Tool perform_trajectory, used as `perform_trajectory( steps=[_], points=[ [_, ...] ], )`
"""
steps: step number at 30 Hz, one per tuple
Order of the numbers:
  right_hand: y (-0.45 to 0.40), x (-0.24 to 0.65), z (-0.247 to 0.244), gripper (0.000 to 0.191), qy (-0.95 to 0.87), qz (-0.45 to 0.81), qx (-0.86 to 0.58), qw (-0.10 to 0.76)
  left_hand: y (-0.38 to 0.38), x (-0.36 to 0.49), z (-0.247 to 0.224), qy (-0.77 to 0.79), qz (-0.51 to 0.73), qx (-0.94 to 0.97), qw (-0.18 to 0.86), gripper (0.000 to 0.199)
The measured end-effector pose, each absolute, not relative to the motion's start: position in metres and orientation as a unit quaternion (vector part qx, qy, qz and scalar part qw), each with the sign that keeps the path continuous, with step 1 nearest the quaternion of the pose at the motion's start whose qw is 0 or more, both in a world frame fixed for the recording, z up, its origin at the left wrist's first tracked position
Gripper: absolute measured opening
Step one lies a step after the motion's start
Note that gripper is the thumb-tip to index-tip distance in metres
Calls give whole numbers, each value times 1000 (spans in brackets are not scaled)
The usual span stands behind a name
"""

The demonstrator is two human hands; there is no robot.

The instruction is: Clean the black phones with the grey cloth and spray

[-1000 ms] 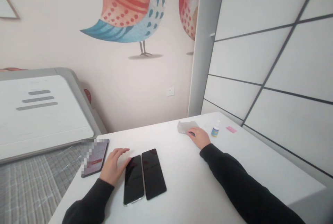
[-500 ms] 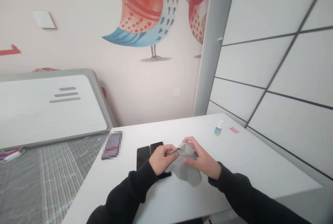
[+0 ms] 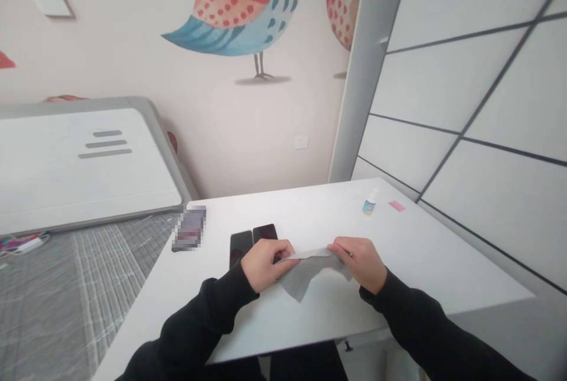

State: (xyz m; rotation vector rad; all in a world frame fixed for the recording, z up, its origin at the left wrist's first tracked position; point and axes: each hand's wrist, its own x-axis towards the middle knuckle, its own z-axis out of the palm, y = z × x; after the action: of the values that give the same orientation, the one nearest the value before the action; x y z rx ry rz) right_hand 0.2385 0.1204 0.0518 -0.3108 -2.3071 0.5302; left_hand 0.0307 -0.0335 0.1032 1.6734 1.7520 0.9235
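White tabletop [image 3: 310,207] under two black smartphones [image 3: 253,239] lying just beyond the person's hands: the left hand [image 3: 266,264] and right hand [image 3: 358,263] are both closed, pinching a gray cleaning cloth [image 3: 305,272] stretched between them above the table, with a small bottle [image 3: 369,204] off to the right.

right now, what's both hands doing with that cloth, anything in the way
Grey cloth pinched between left hand and right hand, top edge taut. Two black smartphones partly behind left hand.

Head-worn view looking forward and down over a white table [image 3: 425,251]
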Motion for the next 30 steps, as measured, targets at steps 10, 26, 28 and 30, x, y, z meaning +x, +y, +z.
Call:
perform_trajectory(
  steps=[10,26,28,30],
  points=[
    [174,227,60,40,-919,262,-72,287,-4,-7,98,663,349,620,234,13],
    [168,250,83,63,-874,335,-156,316,15,35,128,598,278,751,11,45],
    [161,254,81,60,-871,321,-171,331,13,40,134,601,293,742,48,47],
    [157,257,82,52,-864,319,-164,354,11,42,140,601,300,736,77,47]
  ],
)
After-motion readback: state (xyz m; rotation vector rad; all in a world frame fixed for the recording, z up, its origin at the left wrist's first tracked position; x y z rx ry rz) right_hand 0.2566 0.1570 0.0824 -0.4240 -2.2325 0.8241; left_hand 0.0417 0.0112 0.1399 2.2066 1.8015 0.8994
